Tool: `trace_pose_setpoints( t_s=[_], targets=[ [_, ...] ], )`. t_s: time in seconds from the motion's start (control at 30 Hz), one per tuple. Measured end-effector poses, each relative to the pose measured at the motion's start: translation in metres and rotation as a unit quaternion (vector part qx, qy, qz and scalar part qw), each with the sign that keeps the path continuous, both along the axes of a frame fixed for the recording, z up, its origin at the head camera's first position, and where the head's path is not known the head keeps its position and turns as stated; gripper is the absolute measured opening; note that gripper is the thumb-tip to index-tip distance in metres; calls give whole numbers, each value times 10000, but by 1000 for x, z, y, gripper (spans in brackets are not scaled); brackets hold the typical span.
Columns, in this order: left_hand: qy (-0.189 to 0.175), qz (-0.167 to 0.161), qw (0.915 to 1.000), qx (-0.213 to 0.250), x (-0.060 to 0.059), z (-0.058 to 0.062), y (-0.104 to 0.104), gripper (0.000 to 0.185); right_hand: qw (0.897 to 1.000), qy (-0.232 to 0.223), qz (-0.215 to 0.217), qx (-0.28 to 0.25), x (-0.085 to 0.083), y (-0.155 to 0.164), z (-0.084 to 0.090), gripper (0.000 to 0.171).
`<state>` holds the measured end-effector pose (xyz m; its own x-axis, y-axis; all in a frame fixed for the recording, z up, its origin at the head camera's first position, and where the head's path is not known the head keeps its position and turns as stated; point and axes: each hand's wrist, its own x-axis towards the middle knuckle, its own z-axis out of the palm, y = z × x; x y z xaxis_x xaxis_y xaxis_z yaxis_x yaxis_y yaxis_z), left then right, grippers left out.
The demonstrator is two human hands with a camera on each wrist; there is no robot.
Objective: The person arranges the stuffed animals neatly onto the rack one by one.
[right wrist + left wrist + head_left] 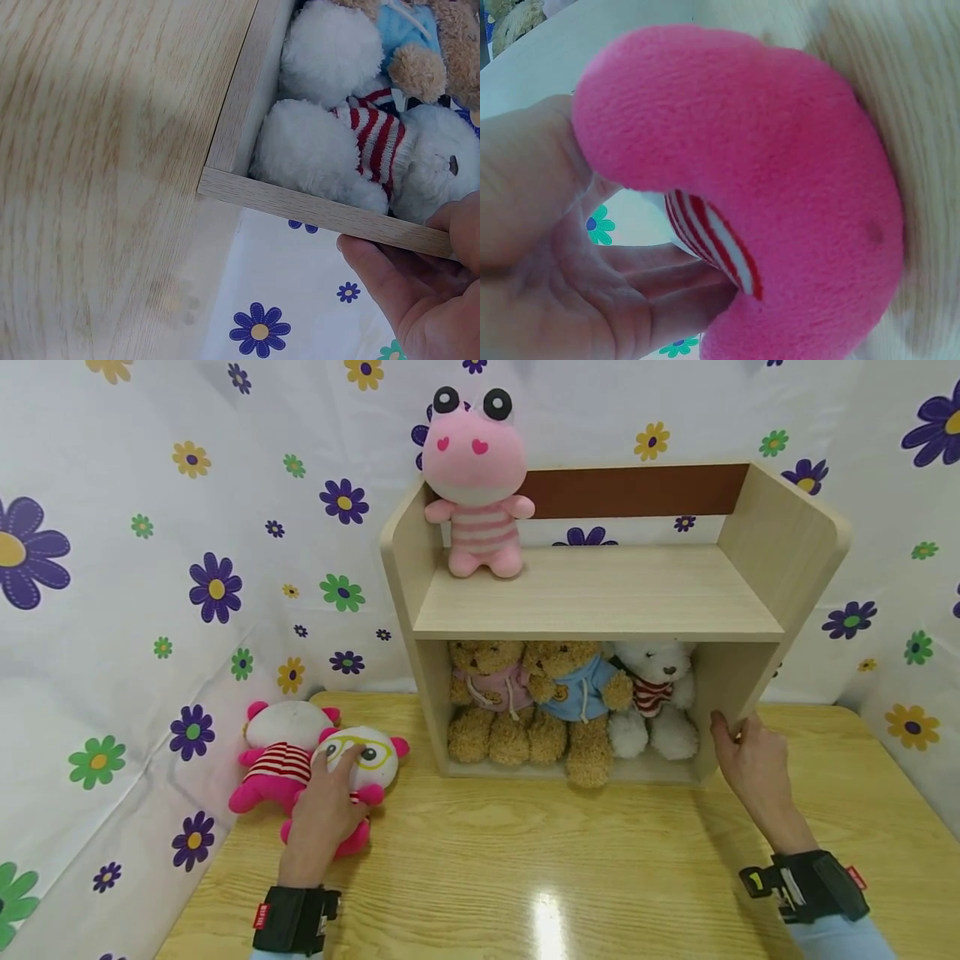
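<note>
Left hand: fingers curled over the bright pink plush toy with a white face, yellow glasses and a red-and-white striped shirt, grasping it where it lies on the glossy, pale wood-grain table. The left wrist view shows the fleecy pink limb against the palm. Just beyond the fingertips lies a second pink plush toy with a white head and striped shirt, touching the first.

Right hand: thumb and fingers clasp the front edge of the right side panel of the light, square-cornered wooden shelf unit, low down near the table. Just inside that panel, in the lower compartment, sits a fluffy white bear in a striped jumper; further from the fingers, a curly brown bear in a blue hoodie, then a brown bear in a pink hoodie, packed side by side and touching. On the upper board, far left, a pink frog plush with bulging black eyes sits upright. White flower-printed fabric hangs behind.
</note>
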<state>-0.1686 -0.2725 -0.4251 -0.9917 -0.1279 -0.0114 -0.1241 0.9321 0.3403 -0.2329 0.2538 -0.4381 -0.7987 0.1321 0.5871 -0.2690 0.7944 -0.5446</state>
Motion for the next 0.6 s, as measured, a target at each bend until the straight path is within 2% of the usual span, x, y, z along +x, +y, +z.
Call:
trace_pose_setpoints(
  t_s=[0.17,0.4,0.6],
  targets=[
    [149,112,9998,57,0,-2,-1,76,10000,66,5,-20,0,-1,-1,26],
    [84,355,9992,189,-1,-4,-1,71,9999,133,63,44,2,-1,-2,25],
    [246,507,9981,243,-2,-6,-2,66,9996,262,49,61,0,-1,-2,25]
  ],
)
